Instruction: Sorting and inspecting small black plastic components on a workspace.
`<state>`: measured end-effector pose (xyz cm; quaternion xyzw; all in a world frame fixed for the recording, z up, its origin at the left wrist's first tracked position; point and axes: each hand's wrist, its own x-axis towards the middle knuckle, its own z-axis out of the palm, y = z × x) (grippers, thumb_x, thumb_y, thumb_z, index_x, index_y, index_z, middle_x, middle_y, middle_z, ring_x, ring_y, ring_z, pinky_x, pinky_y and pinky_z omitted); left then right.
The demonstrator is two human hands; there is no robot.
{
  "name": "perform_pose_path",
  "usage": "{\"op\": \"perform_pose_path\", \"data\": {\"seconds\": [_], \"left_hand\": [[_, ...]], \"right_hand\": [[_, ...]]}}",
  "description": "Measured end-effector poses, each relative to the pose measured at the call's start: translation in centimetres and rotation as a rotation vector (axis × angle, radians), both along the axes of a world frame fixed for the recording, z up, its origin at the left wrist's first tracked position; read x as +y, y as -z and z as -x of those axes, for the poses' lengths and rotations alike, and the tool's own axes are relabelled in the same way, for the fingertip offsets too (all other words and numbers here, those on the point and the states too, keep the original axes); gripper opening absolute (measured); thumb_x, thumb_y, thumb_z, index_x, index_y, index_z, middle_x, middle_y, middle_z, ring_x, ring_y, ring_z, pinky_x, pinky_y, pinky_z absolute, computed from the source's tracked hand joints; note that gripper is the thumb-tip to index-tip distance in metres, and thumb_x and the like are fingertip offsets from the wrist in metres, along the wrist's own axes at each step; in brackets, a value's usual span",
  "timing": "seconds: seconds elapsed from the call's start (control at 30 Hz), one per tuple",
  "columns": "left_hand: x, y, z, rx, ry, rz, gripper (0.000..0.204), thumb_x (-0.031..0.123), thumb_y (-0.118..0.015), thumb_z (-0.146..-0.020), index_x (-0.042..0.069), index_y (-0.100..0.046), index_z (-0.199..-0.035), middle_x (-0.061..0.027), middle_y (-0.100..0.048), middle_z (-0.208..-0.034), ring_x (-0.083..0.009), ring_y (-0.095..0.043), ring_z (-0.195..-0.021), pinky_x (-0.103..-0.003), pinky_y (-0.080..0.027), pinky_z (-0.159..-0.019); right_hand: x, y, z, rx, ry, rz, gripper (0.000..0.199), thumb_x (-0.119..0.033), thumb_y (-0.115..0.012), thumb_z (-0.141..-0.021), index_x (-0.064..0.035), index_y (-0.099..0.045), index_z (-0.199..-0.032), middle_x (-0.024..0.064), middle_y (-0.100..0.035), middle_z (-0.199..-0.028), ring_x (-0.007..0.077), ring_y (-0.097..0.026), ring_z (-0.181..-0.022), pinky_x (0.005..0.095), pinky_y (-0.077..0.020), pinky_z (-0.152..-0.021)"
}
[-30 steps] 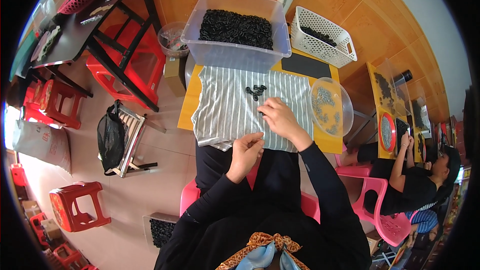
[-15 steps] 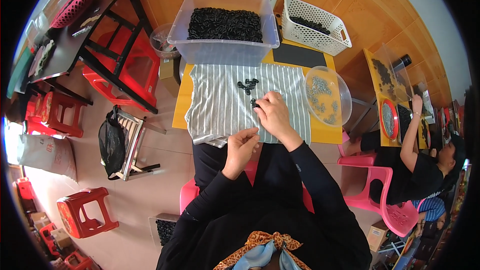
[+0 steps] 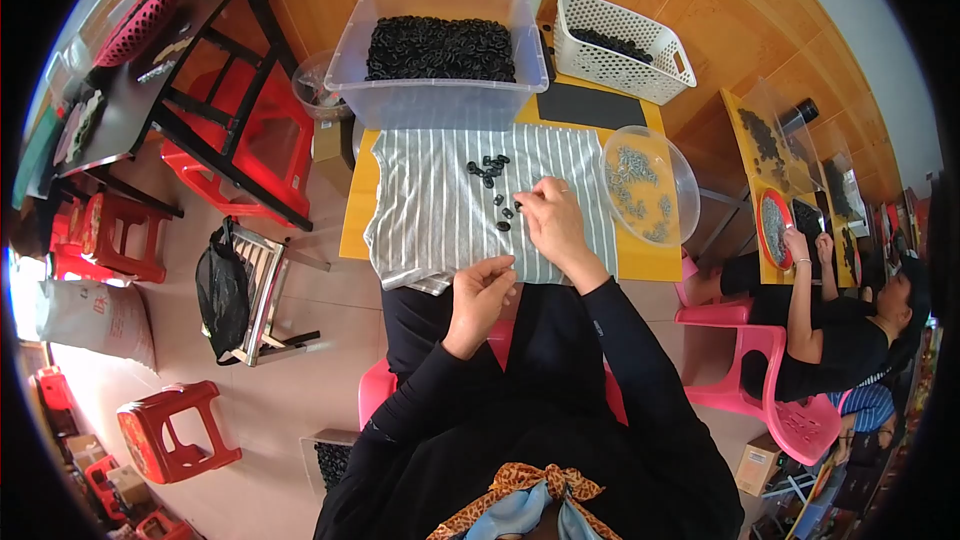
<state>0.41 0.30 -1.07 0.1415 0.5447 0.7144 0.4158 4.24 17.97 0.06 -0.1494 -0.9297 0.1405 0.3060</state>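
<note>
A grey-and-white striped cloth (image 3: 430, 195) covers the front of a yellow table. On it lies a cluster of small black oval parts (image 3: 489, 172), with a few looser ones (image 3: 502, 226) just nearer to me. My right hand (image 3: 553, 230) reaches over the cloth, thumb and fingertips pinched at a small black part beside those loose ones. Closer to my lap, my left hand (image 3: 480, 302) hovers at the cloth's front edge. Its thumb and fingers are pressed together; anything between them is too small to make out.
Behind the cloth stands a clear bin (image 3: 440, 105) of black parts, beside a white perforated basket (image 3: 625, 70). A round clear tub (image 3: 685, 185) with small grey metal pieces sits at the right. Another person (image 3: 850, 340) works at a table farther right. Red stools (image 3: 180, 430) stand left.
My right hand has shifted slightly right, and several black parts now lie loose where its fingertips were. My left hand has hardly moved. The other person's hands have come nearer to the red-rimmed tray.
</note>
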Motion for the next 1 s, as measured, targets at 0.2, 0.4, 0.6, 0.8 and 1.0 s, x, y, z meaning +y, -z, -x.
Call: {"op": "perform_pose_path", "data": {"seconds": [0.2, 0.4, 0.6, 0.8, 1.0], "left_hand": [[-0.1, 0.2, 0.2, -0.008, -0.031, -0.010, 0.024, 0.001, -0.061, -0.084, -0.007, -0.061, -0.107, -0.0051, -0.063, -0.078, -0.0075, -0.056, -0.063, -0.019, -0.043, -0.055], [0.5, -0.1, -0.2, -0.013, -0.096, -0.052, 0.023, 0.001, -0.062, -0.084, -0.006, -0.062, -0.106, -0.0053, -0.064, -0.079, -0.0078, -0.056, -0.063, -0.020, -0.044, -0.056], [0.2, 0.0, -0.4, 0.022, -0.083, -0.104, 0.015, 0.000, -0.061, -0.085, -0.005, -0.065, -0.098, -0.0061, -0.064, -0.076, -0.0084, -0.056, -0.063, -0.020, -0.044, -0.057], [0.1, -0.6, -0.1, -0.039, -0.064, -0.105, 0.011, -0.001, -0.062, -0.084, -0.005, -0.065, -0.093, -0.0062, -0.064, -0.073, -0.0080, -0.056, -0.058, -0.019, -0.044, -0.054], [0.1, -0.8, 0.1, -0.051, -0.094, -0.115, 0.011, -0.001, -0.062, -0.084, -0.005, -0.065, -0.094, -0.0058, -0.065, -0.073, -0.0075, -0.056, -0.058, -0.019, -0.043, -0.052]], "right_hand": [[-0.4, -0.6, 0.0, -0.099, -0.037, -0.050, 0.011, -0.004, -0.063, -0.070, -0.0051, -0.063, -0.081, 0.0101, -0.051, -0.086, 0.0287, -0.051, -0.085, 0.0384, -0.0414, -0.073], [-4.1, 0.2, -3.8, 0.140, -0.074, 1.001, 0.005, -0.002, -0.064, -0.080, -0.0028, -0.059, -0.079, -0.0004, -0.054, -0.072, 0.0063, -0.048, -0.064, 0.0210, -0.0372, -0.057], [-7.4, 0.1, -5.8, 0.292, -0.134, 1.413, 0.004, 0.001, -0.058, -0.087, -0.0002, -0.060, -0.084, -0.0024, -0.056, -0.079, 0.0027, -0.048, -0.070, 0.0174, -0.0374, -0.062], [-3.4, -1.2, -5.4, 0.158, -0.016, 0.784, 0.005, -0.002, -0.061, -0.082, -0.0002, -0.060, -0.078, 0.0066, -0.053, -0.071, 0.0150, -0.051, -0.062, 0.0265, -0.0393, -0.057], [1.7, -0.2, -6.5, -0.097, 0.386, 0.054, 0.002, -0.003, -0.056, -0.078, -0.0035, -0.058, -0.079, 0.0143, -0.055, -0.076, 0.0352, -0.057, -0.069, 0.0425, -0.0467, -0.062]]}}
